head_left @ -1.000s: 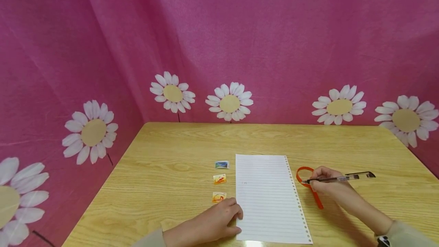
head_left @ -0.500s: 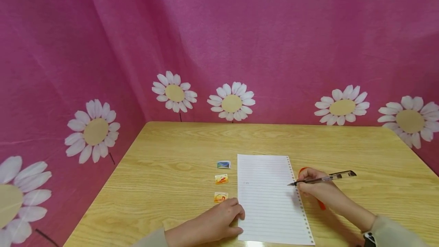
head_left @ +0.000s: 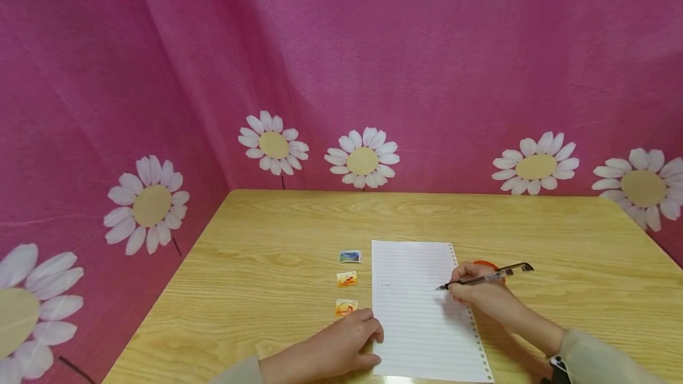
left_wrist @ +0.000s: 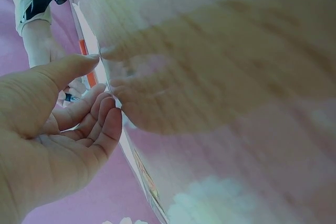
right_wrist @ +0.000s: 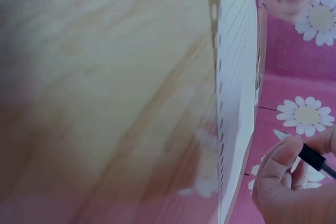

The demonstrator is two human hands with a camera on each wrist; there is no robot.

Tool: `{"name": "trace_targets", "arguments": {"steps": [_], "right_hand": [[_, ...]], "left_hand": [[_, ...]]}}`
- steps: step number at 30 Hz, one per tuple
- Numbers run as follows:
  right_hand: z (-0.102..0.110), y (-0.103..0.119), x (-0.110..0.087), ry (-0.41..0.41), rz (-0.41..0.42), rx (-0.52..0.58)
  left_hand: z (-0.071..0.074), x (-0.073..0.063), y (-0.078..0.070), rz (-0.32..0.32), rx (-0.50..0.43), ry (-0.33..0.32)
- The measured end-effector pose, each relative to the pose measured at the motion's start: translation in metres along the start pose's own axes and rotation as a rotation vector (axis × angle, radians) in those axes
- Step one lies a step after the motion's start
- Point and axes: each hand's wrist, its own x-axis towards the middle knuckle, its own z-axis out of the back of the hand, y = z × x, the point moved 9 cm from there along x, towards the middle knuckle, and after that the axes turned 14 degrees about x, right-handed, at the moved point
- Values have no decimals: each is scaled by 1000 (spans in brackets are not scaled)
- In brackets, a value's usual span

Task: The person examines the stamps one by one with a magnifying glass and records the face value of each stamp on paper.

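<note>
Right grip (head_left: 478,293) pinches black pen (head_left: 482,278), tip just above lined paper (head_left: 421,333). Left grip (head_left: 347,342) loose, fingertips resting at paper's left edge, near end. Paper lies on wooden surface (head_left: 256,265), faint writing at left. Just left of it, a column: blue card (head_left: 350,256) far, two yellow cards (head_left: 347,279) nearer. Red loop (head_left: 485,264) right of paper, partly hidden.

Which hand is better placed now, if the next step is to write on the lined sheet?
Probably the right hand: it holds the pen, tip over the lined sheet. The left hand holds no pen and rests at the sheet's left edge.
</note>
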Motion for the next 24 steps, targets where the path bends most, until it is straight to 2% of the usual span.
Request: {"name": "trace_targets", "arguments": {"steps": [17,24], "right_hand": [[-24,0,19,-31,15,-7],[-30,-2,25,3,31,9]], "left_hand": [[-1,1,3,-2,-3,5],[0,2,4,2,-15,-10]]}}
